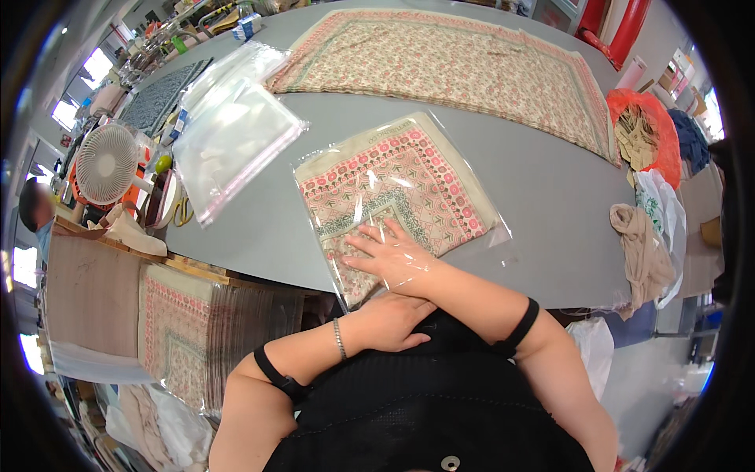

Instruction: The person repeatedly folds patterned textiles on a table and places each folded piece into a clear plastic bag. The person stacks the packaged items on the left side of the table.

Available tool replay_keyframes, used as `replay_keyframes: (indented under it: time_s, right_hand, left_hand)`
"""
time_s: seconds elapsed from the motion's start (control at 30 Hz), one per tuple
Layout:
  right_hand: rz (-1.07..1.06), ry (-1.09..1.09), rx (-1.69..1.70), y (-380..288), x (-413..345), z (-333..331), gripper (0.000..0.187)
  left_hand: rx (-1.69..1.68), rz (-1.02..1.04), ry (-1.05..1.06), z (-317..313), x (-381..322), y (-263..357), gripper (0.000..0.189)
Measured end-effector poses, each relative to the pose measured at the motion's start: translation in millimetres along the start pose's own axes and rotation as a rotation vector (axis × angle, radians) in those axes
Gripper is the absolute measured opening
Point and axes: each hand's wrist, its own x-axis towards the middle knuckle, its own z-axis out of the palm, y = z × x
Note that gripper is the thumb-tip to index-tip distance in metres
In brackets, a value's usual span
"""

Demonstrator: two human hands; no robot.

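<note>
A folded floral scarf with pink and green borders lies in a clear plastic bag on the grey table. My right hand rests flat on the scarf near its lower corner, fingers spread. Film glints cross that hand and its wrist, so it appears to be inside the bag. Crossed beneath the right wrist, my left hand is at the bag's near edge, by the table's front. Its thumb shows, but most of its fingertips are hidden, and whether it pinches the film is unclear.
Clear bags are piled at left, near scissors and a fan. A large floral cloth spans the table's back. Bagged scarves are stacked lower left. A red bag of tags and beige cloth sit right.
</note>
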Motion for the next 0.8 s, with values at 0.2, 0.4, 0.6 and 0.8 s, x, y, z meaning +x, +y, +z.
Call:
replay_keyframes:
  time_s: [0.2, 0.4, 0.6, 0.8]
  right_hand:
    - [0.066, 0.13, 0.006, -9, 14, 2, 0.055]
    - [-0.099, 0.1, 0.162, -10, -20, -22, 0.068]
    - [0.502, 0.196, -0.162, -3, -92, -45, 0.061]
    - [0.475, 0.304, -0.167, 2, -133, -22, 0.051]
  left_hand:
    - [-0.139, 0.076, -0.093, -34, 2, 12, 0.061]
    - [-0.468, -0.379, 0.384, -82, 1, -72, 0.052]
    - [0.511, -0.511, 0.293, -86, 26, -130, 0.061]
    - [0.636, -0.084, 0.287, -57, 48, -55, 0.057]
